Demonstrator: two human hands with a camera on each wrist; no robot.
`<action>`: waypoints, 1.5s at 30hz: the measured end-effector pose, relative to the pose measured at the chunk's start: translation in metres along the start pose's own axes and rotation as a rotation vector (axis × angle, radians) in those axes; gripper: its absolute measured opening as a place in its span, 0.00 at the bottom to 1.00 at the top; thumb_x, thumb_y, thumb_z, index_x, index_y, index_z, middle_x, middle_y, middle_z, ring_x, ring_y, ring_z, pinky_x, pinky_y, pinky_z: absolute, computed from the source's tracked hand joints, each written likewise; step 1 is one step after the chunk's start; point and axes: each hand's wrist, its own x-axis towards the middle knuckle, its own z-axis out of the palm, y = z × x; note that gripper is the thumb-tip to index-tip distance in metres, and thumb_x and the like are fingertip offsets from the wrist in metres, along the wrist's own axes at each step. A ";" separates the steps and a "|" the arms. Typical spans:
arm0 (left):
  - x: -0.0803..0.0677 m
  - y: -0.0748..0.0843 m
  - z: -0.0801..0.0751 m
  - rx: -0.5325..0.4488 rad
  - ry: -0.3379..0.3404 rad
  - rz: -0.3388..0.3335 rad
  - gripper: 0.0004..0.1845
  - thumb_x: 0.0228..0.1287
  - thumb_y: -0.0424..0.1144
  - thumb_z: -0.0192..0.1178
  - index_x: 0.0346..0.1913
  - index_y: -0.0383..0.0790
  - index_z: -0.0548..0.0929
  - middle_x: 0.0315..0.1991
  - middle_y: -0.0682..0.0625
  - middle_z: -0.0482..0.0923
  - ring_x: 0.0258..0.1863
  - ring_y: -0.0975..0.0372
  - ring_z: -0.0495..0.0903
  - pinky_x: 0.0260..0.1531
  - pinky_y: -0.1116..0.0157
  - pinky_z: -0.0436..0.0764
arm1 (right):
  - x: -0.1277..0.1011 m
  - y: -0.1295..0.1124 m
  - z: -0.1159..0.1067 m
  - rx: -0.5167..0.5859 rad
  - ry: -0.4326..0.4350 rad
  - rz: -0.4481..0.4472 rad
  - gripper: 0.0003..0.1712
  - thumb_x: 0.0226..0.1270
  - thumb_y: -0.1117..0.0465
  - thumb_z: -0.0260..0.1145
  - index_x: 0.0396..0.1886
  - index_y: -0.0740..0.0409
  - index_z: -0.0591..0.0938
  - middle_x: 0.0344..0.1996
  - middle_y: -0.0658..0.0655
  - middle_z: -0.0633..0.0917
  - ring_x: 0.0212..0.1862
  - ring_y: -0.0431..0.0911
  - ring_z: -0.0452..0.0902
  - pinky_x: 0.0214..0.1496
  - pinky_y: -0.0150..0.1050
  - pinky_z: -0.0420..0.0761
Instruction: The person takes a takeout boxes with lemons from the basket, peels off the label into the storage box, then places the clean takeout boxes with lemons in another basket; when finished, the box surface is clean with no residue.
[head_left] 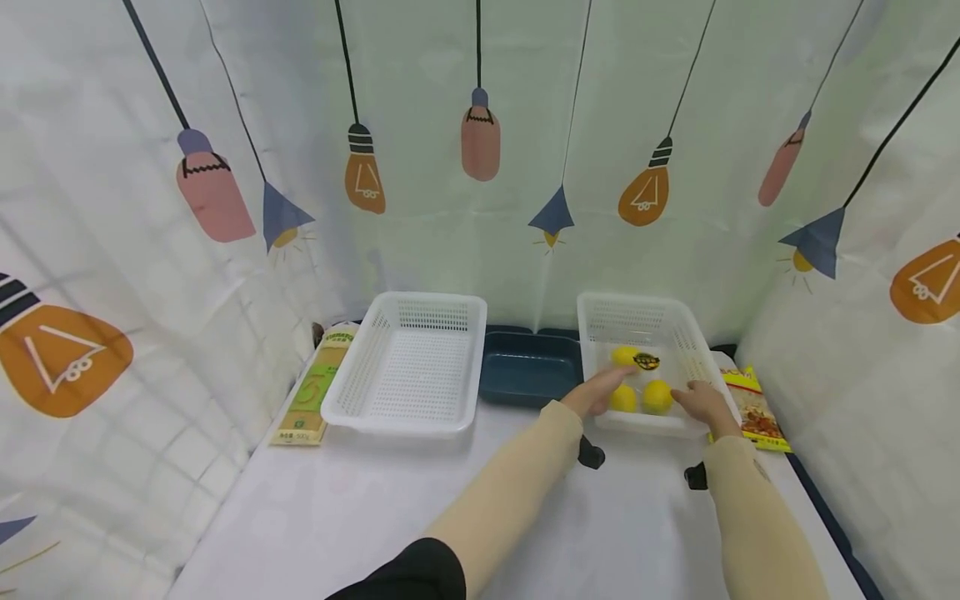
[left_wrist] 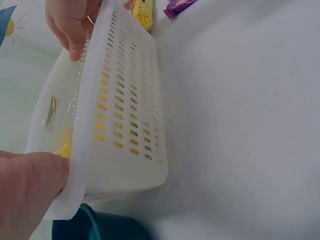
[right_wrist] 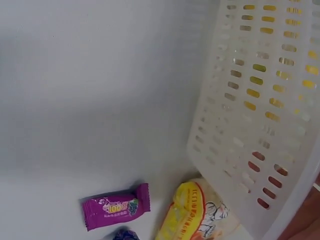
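While both hands are down at the white basket [head_left: 678,333] on the right side of the table [head_left: 375,517], toward its back edge, it looks like a two-handed job w/ the near rim. Left hand [head_left: 596,393] reaches over the near-left corner of the rim, fingers lying fairly straight toward the lemons [head_left: 657,395]; can't tell if they're actually touching fruit. Right hand [head_left: 701,403] sits at the near-right rim, fingers bent over the edge, but whether it's really clamped on is hard to say from any view.

Handling-wise, imo: thin perforated plastic, so light and a bit flexy, and the loose round lemons will roll if it tips. Best grab is the rolled rim on both short sides, keeping it level.

Outward from there: dark blue tray [head_left: 528,371] just left of it, then an empty white basket [head_left: 412,362], w/ a green packet [head_left: 311,392] by the left edge. Snack bag [head_left: 757,408] lies right beside the basket, purple candy [right_wrist: 116,206] near that.
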 end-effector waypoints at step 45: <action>-0.127 0.021 -0.078 0.485 0.162 0.437 0.35 0.59 0.55 0.68 0.69 0.48 0.74 0.60 0.42 0.80 0.58 0.54 0.79 0.49 0.59 0.84 | -0.139 -0.063 0.011 0.354 0.394 -0.198 0.43 0.70 0.36 0.58 0.75 0.57 0.65 0.64 0.73 0.77 0.46 0.54 0.86 0.39 0.27 0.84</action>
